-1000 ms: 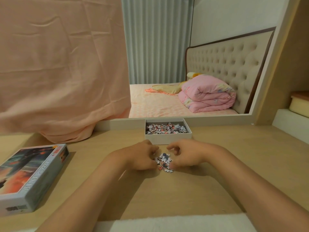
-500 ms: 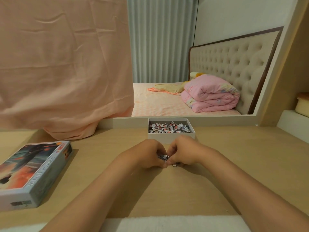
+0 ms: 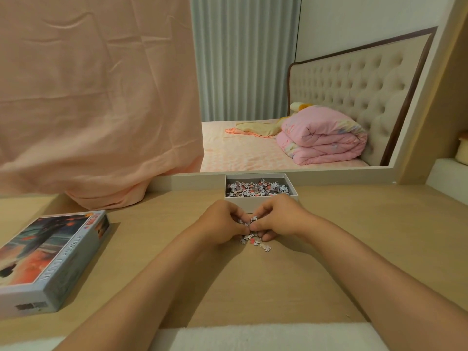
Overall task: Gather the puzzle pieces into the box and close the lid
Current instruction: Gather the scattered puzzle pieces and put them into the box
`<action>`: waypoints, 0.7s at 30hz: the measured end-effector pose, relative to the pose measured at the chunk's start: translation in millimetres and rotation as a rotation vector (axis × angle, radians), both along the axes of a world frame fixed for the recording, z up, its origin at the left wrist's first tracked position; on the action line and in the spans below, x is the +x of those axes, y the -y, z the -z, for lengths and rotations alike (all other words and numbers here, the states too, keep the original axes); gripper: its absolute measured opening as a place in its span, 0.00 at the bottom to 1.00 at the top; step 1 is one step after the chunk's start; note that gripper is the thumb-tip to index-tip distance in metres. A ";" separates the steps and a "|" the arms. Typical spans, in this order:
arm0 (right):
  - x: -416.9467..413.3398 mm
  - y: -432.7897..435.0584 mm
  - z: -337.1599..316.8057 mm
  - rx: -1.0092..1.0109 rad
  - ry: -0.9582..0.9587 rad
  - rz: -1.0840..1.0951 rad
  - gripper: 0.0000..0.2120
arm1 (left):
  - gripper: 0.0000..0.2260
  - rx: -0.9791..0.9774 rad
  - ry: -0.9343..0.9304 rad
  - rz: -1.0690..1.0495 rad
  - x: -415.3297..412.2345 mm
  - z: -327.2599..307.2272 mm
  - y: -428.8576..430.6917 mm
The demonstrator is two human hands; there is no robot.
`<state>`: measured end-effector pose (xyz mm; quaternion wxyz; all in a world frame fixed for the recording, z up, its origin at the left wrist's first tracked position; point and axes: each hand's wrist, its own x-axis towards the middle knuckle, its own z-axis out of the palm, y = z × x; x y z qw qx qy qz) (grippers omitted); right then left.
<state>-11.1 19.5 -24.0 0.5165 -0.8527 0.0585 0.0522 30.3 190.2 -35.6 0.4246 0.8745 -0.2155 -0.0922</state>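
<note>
A white open box (image 3: 293, 196) stands at the back of the wooden desk, holding a layer of small puzzle pieces (image 3: 257, 188). Just in front of it my left hand (image 3: 220, 222) and my right hand (image 3: 278, 216) are cupped together, fingers curled round a small bunch of pieces between them. A few loose pieces (image 3: 255, 242) lie on the desk under and just in front of my fingers. The box lid (image 3: 50, 259), printed with a picture, lies face up at the left of the desk.
A peach cloth (image 3: 101, 110) hangs over the left half of a mirror behind the desk and bunches on the desk surface. The mirror frame's ledge (image 3: 187, 181) runs right behind the box. A white strip lies along the desk's near edge.
My hands closed in on the spread-out pieces, pressed together round them, and now sit slightly lifted with a bunch held; a few pieces have stayed on the desk.
</note>
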 end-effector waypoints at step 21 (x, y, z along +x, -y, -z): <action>66.9 37.8 -15.4 -0.578 0.446 0.001 0.12 | 0.10 0.056 0.417 0.075 71.7 -21.4 30.6</action>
